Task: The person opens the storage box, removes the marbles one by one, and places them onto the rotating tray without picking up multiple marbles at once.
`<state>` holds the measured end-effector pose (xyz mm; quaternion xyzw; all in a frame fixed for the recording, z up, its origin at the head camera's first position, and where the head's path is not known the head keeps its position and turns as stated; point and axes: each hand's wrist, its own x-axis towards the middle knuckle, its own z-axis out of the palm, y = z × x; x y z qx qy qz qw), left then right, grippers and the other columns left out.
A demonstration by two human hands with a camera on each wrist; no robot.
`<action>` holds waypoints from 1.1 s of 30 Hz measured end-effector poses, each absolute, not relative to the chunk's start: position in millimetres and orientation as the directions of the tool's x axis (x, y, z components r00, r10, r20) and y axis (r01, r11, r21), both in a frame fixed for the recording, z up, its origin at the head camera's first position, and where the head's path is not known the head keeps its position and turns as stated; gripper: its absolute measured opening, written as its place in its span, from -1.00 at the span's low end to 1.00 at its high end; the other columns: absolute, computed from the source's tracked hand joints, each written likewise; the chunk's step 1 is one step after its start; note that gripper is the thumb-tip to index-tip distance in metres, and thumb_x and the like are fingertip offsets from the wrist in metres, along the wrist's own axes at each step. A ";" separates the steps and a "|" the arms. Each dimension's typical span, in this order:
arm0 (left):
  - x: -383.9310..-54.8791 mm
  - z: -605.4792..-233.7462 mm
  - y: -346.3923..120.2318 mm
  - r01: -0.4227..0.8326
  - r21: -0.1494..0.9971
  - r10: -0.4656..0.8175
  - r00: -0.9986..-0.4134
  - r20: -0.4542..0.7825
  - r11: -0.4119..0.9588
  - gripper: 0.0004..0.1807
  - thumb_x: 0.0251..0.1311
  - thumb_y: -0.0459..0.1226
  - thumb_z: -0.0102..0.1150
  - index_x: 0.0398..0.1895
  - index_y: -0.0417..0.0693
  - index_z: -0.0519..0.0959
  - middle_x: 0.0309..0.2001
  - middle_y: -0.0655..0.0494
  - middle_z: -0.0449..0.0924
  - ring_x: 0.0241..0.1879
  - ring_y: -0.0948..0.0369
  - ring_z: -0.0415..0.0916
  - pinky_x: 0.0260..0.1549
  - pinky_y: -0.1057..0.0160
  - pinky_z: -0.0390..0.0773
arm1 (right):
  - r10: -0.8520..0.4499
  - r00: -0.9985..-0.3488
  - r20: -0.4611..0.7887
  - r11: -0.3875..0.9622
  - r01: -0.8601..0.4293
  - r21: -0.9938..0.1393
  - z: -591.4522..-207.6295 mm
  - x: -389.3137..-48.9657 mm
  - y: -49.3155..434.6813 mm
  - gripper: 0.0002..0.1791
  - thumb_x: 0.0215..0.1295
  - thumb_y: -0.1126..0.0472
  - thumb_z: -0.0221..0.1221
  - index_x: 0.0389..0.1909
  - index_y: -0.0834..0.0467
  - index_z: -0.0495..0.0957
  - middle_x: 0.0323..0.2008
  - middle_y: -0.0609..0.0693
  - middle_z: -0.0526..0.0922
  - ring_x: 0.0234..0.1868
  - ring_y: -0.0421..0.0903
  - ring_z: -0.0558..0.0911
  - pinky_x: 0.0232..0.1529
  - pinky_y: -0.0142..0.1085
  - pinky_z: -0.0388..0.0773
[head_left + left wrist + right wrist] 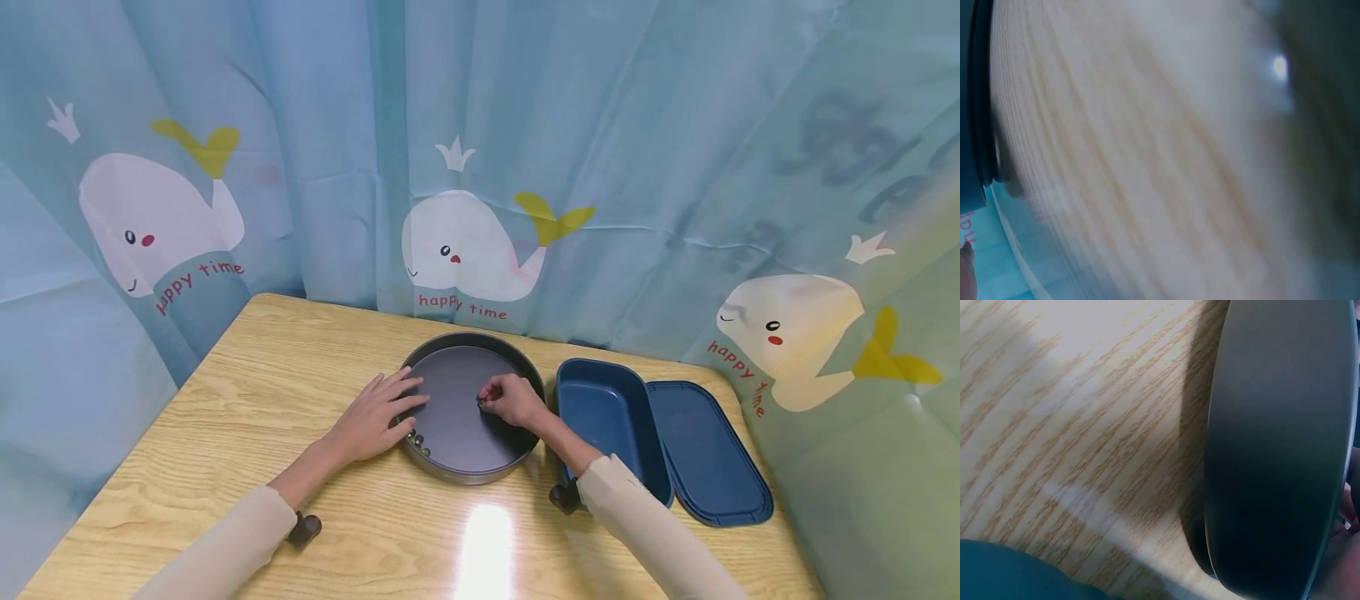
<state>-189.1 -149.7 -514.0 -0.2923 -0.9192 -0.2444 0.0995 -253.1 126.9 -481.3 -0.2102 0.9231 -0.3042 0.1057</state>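
A round dark grey cake pan sits on the wooden table, and its outer wall fills much of the right wrist view. Several small glass marbles lie together inside it against the near-left wall. My left hand rests at the pan's left rim, fingers spread and reaching over the edge. Over the pan's floor, right of its middle, my right hand pinches a marble between thumb and fingertips. The left wrist view is mostly blurred tabletop, with a fingertip at its lower left.
Right of the pan stands a deep blue rectangular container, with my right forearm crossing over it. Its flat blue lid lies to its right. A light blue curtain with whale prints hangs behind the wooden table.
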 end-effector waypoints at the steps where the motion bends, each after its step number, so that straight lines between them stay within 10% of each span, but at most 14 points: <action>1: -189.2 -513.8 -149.6 0.586 0.392 0.489 -0.809 0.326 0.709 -0.60 0.32 -0.20 0.19 0.21 -0.04 0.63 0.37 -0.03 0.40 0.49 -0.02 0.07 0.38 -0.28 0.02 | -0.452 -0.889 -0.068 0.727 -0.323 -0.606 -480.9 -253.1 126.8 -0.95 0.17 0.39 0.35 -0.38 0.21 0.69 -0.46 -0.10 0.68 -0.40 -0.23 0.62 -0.28 -0.35 0.58; 33: -189.2 -514.7 -150.5 0.584 0.381 0.489 -0.810 0.323 0.716 -0.60 0.33 -0.18 0.17 0.21 -0.01 0.63 0.37 -0.02 0.40 0.49 -0.02 0.07 0.38 -0.26 0.03 | -0.400 -0.915 -0.062 0.622 -0.221 -0.751 -414.6 -239.7 192.7 -0.83 0.34 0.34 0.26 -0.08 0.27 0.65 -0.23 0.01 0.69 -0.18 -0.04 0.69 -0.12 -0.16 0.66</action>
